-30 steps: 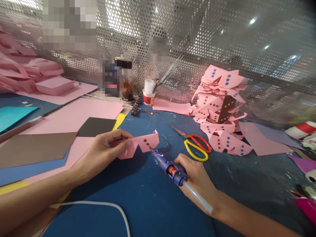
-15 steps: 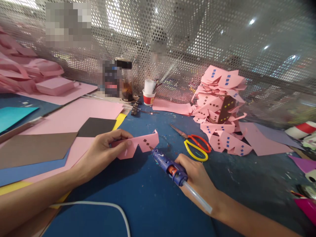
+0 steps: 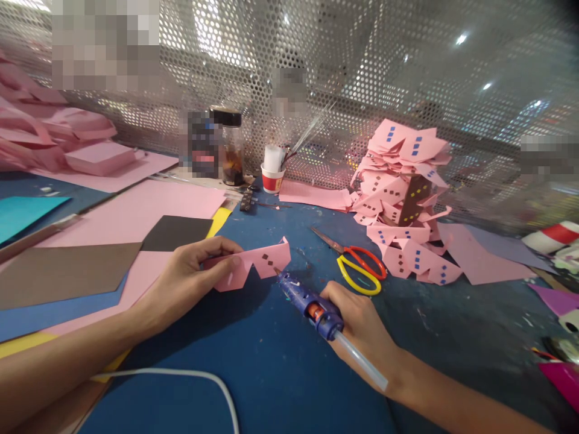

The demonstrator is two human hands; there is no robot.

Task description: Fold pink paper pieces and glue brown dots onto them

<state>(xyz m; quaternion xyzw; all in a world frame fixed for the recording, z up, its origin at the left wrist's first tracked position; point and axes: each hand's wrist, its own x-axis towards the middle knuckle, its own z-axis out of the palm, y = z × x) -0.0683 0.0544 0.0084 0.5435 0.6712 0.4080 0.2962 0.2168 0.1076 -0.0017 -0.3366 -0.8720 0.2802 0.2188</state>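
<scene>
Between thumb and fingers, my left hand (image 3: pixel 203 265) pinches the left end of a folded pink paper piece (image 3: pixel 235 272). The paper has a notch in its lower edge and small dark brown squares on its right half. My right hand (image 3: pixel 357 316) is wrapped round a blue hot glue gun (image 3: pixel 301 297), and a clear glue stick (image 3: pixel 359 358) sticks out of its back end. The gun's nozzle tip is at the paper's lower right part, beside the brown squares; whether it touches cannot be made out. My right fingers are partly hidden behind the gun.
Scissors (image 3: pixel 359 271) with red and yellow handles lie beyond my right hand. Behind them rises a pile of decorated pink paper pieces (image 3: pixel 393 193). Coloured sheets (image 3: pixel 67 271) cover the left side. A white cable (image 3: pixel 181 372) curves in front; a paper cup (image 3: pixel 273 179) stands by the perforated metal screen.
</scene>
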